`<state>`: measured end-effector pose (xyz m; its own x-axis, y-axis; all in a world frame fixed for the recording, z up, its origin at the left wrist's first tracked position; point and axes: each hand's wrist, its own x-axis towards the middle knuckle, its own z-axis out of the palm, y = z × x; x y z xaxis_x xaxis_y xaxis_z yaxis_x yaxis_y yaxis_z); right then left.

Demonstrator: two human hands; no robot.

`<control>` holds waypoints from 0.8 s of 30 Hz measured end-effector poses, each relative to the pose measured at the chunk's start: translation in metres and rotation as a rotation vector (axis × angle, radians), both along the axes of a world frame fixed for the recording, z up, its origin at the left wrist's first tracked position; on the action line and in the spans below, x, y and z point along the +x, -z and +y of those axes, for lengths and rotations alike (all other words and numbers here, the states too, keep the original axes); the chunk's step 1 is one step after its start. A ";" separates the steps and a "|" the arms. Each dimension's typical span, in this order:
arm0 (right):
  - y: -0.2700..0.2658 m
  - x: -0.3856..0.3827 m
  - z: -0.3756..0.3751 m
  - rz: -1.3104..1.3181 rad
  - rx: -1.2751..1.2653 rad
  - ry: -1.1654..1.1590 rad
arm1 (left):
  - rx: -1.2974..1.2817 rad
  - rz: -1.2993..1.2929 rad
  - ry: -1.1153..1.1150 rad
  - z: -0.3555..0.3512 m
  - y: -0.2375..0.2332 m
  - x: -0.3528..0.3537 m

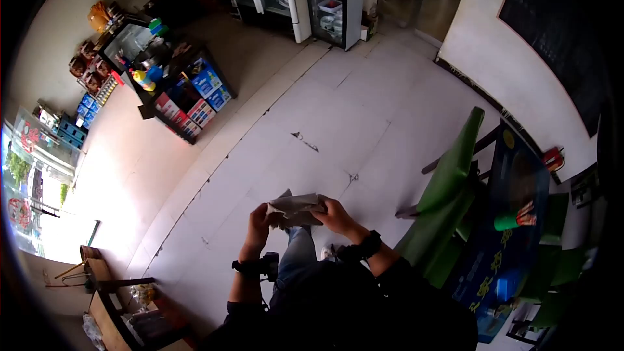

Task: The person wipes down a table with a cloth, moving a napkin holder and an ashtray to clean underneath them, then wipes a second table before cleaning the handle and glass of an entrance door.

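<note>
A crumpled grey cloth (294, 207) is stretched between my two hands, in front of my body and above the tiled floor. My left hand (260, 218) is closed on its left end. At the right end, the fingers of my right hand (335, 216) pinch the edge. Dark straps with small devices circle both wrists. Below the cloth my jeans and part of a shoe show.
To my right stand a green bench (448, 185) and a blue table (494, 247) holding a green cup (507, 221) of sticks. A counter with boxes (198, 110) is ahead left, glass-door fridges (331, 6) farther back. Wooden furniture (104, 305) stands at lower left.
</note>
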<state>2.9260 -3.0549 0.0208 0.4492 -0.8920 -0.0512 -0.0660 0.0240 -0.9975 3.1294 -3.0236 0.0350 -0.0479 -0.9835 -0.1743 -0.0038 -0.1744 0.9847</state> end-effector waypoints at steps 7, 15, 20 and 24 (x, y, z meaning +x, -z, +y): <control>0.025 -0.036 -0.144 0.103 -0.015 0.269 | -0.008 0.005 0.153 -0.200 0.038 -0.014; 0.007 -0.116 -0.318 0.404 -0.128 0.544 | -0.045 0.058 0.298 -0.434 0.035 -0.067; 0.005 -0.180 -0.377 0.352 0.042 0.782 | -0.218 -0.040 0.570 -0.534 0.033 -0.128; 0.035 -0.236 -0.433 0.350 0.098 0.829 | -0.040 -0.002 0.578 -0.610 0.045 -0.194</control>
